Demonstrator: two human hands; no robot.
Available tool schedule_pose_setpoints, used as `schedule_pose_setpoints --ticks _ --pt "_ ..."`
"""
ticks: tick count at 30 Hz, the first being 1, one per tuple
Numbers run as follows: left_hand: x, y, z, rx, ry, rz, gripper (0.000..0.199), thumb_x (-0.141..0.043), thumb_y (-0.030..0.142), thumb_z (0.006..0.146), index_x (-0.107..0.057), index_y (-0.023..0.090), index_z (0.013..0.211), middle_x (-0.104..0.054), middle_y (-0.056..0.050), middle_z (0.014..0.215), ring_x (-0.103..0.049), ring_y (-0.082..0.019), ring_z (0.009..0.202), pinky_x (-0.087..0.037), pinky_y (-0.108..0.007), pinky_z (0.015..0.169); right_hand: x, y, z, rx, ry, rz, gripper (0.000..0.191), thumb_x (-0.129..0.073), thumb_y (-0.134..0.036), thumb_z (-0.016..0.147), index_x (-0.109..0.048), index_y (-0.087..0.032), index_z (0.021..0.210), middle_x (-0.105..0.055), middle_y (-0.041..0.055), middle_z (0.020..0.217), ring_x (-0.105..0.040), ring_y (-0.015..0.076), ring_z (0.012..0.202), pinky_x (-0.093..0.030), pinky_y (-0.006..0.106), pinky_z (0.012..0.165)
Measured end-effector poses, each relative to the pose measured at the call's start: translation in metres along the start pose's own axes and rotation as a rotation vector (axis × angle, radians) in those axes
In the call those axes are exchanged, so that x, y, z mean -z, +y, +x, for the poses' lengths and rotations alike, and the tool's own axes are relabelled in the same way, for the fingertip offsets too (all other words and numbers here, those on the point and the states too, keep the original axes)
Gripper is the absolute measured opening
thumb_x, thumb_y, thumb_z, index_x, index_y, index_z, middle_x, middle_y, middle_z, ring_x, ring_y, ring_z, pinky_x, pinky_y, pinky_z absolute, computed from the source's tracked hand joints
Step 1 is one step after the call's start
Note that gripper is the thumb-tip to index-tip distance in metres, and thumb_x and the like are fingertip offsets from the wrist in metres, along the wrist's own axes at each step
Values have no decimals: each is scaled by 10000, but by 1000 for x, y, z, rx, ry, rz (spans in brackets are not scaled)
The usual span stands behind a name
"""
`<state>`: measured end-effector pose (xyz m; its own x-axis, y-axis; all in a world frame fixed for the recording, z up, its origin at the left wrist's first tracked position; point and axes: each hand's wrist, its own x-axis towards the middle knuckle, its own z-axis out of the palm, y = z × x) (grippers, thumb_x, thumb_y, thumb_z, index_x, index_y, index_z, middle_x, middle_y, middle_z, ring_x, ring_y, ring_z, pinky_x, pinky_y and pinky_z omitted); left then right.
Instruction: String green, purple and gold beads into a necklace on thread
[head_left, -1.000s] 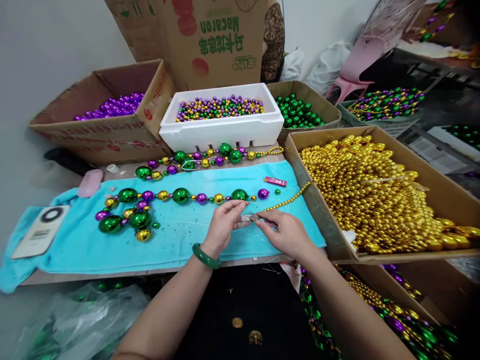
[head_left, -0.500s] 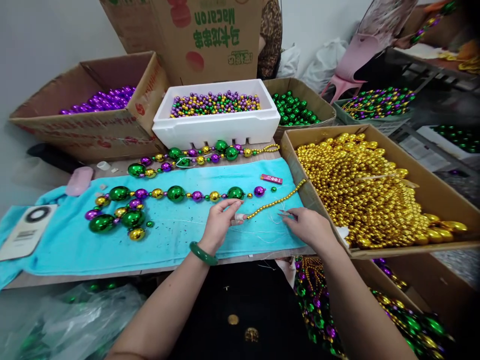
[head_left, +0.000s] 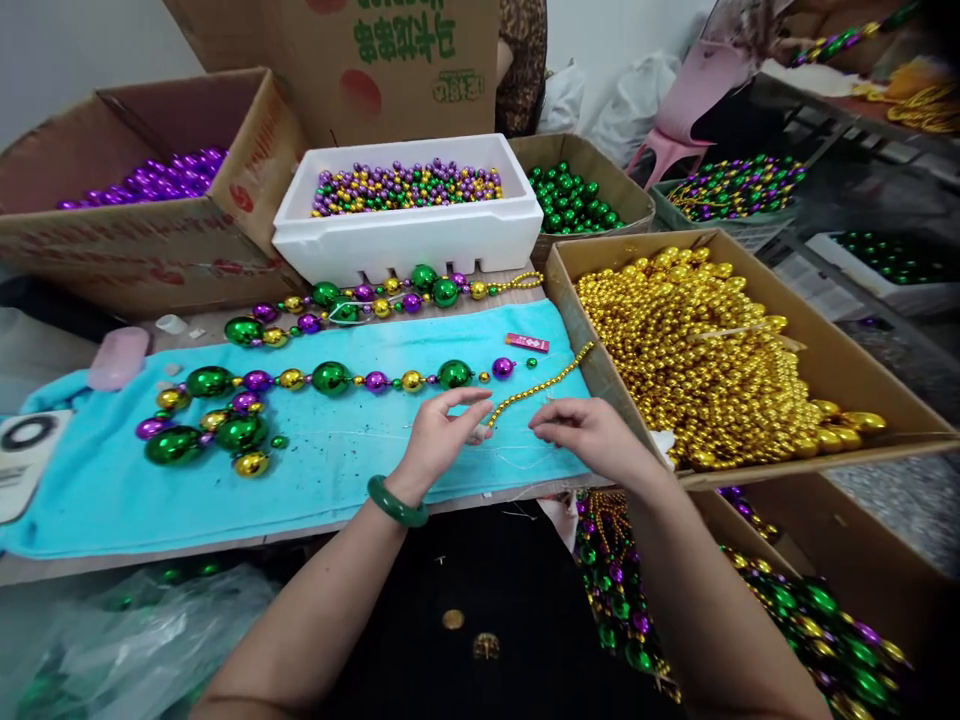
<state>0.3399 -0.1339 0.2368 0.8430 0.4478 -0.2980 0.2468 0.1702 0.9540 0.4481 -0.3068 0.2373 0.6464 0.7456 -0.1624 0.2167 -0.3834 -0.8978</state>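
My left hand point(head_left: 444, 428), with a green bangle at its wrist and a pale wrap on one fingertip, is closed at the lower end of a string of gold beads point(head_left: 534, 390). Its index finger stretches out above. To the right, my right hand point(head_left: 585, 432) has its fingers pressed together; what they hold, if anything, is too small to make out. Thin white thread point(head_left: 517, 462) lies below the hands. A strand of large green, purple and gold beads point(head_left: 330, 378) stretches across the blue towel point(head_left: 360, 490), with a purple bead point(head_left: 503, 368) near its right end.
A gold bead box point(head_left: 611, 400) stands at the right. Behind the towel are a white foam box point(head_left: 409, 245) of mixed beads, a purple bead box point(head_left: 142, 250) and a green bead box point(head_left: 637, 205). Another bead strand point(head_left: 386, 307) and a small pink packet point(head_left: 527, 343) lie nearby.
My right hand has moved left, closer to my left hand, and the pointed metal piece at its fingertips no longer shows. My left index finger has lifted from the thumb. The view has shifted.
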Motion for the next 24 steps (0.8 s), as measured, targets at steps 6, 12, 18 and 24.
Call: schedule_pose_setpoints --ticks 6,12,18,24 --pt "9 -2 4 43 18 -188 339 -682 398 718 -645 131 924 -616 -25 801 -634 -111 547 -511 -220 494 53 7 -34 -183 -4 -169 181 -636 -337 723 -736 -201 788 -688 36 732 -600 160 640 -463 273 558" --pt "3 4 2 40 -41 -296 322 -666 403 735 -629 127 897 -602 -15 716 -620 -108 537 -494 -214 493 -21 -2 6 41 36 265 330 -623 -273 702 -672 -204 1020 -686 46 952 -576 123 619 -472 257 524" --pt "4 4 5 -26 14 -337 280 -690 373 710 -640 136 851 -619 -18 746 -632 -125 632 -517 -265 606 -53 9 31 -11 -5 391 140 -643 -291 680 -663 -158 720 -599 -11 568 -531 108 492 -442 244 485" --pt "10 -20 17 -271 230 173 169 -629 308 759 -688 168 833 -666 -45 850 -608 -165 830 -473 -270 694 -23 21 30 8 238 377 136 -708 -307 631 -654 -183 641 -630 11 627 -568 147 602 -449 290 574"
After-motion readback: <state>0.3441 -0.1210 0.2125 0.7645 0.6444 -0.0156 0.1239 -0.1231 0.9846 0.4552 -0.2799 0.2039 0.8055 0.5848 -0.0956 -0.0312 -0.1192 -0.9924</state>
